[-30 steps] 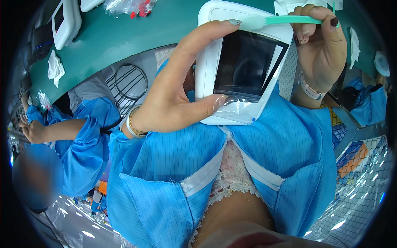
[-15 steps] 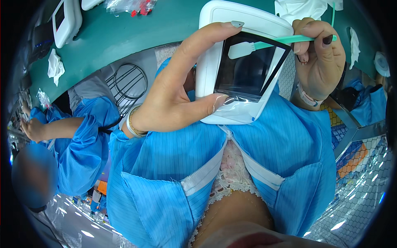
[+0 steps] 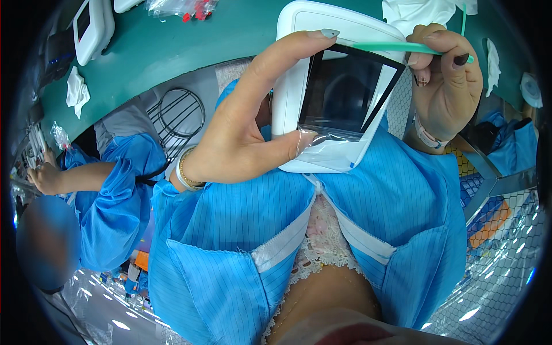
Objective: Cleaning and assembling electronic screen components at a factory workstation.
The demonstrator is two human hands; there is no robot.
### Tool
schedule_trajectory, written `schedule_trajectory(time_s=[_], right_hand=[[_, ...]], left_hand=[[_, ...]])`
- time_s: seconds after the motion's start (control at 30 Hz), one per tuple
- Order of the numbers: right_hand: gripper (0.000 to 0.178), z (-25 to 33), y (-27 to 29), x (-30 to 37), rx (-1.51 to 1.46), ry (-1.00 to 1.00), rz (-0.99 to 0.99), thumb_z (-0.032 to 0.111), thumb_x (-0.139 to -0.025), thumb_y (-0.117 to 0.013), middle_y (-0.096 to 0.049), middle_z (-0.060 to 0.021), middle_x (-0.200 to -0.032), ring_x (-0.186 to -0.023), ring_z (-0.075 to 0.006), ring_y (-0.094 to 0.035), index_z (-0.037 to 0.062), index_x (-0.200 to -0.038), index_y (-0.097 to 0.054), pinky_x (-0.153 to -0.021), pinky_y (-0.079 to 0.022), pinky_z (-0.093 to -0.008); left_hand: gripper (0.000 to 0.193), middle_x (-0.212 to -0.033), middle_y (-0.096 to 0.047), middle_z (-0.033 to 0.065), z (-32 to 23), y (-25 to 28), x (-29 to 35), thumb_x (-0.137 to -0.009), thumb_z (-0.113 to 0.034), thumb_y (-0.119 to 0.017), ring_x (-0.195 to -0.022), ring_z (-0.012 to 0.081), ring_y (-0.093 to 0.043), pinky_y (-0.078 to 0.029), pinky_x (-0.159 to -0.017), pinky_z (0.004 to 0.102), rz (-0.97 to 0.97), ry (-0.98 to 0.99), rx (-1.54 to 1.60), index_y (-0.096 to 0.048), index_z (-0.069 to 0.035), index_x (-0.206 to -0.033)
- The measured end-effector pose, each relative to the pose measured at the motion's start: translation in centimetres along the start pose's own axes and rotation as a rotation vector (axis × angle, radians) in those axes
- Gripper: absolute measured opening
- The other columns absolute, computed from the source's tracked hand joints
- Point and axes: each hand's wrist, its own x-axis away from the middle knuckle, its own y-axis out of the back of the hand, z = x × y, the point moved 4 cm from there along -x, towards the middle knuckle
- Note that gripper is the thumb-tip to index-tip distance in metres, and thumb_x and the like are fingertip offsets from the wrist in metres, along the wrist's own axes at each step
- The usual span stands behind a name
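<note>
1. A white handheld device point(image 3: 290, 98) with a dark screen point(image 3: 345, 86) is held tilted in front of a person in a blue work coat point(image 3: 230, 215), at the near edge of a green worktop point(image 3: 172, 52).

2. The left hand point(image 3: 230, 135) spans the device's left side in a wide grip, thumb low on the screen and index fingertip by its upper edge. That spread looks a sound brace; both fingertips are best kept out of the swab's path.

3. The right hand point(image 3: 445, 80), closed narrowly, pinches the handle of a green swab point(image 3: 397, 48) just beside the device's upper right corner. The swab lies across the upper right of the screen and casing. Its head is hard to make out against the white, and firm contact cannot be told.

4. Clear film point(image 3: 333, 141) shows under the left thumb at the screen's lower edge. Steady, light thumb pressure would probably keep it from creasing or slipping.

5. For good work here, a low handle angle and short, even strokes along the upper edge seem wise; pressing hard could tip the device in a one-handed hold.

6. A crumpled white cloth point(image 3: 408, 12) lies on the worktop beyond the right hand, well placed should the swab or screen need a wipe.
</note>
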Motion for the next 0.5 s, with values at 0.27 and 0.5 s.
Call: schedule_trajectory(time_s=[0.27,0.5], right_hand=[[0.04,0.3,1.9,0.4,-0.159,0.071,-0.102,0.025,-0.1,-0.038,-0.061,-0.0193,-0.111,-0.069,-0.011,-0.044,-0.0035,-0.126,-0.05,-0.06,-0.034,-0.0248],[0.039,1.1,3.0,0.9,-0.112,0.093,-0.07,0.028,-0.101,-0.037,-0.062,-0.0108,-0.098,-0.069,-0.0117,-0.043,0.0027,-0.125,-0.053,-0.06,-0.032,-0.0255]], left_hand=[[0.094,-0.135,-0.038,0.021,0.1,-0.3,0.1,-0.069,-0.001,-0.07,-0.117,0.027,-0.051,-0.045,-0.095,0.0353,-0.034,0.057,0.154,-0.015,-0.006,-0.145],[0.093,-0.133,-0.04,0.0207,0.3,-0.6,0.4,-0.066,-0.004,-0.07,-0.116,0.0272,-0.052,-0.048,-0.096,0.0382,-0.211,0.142,0.246,-0.016,-0.003,-0.143]])
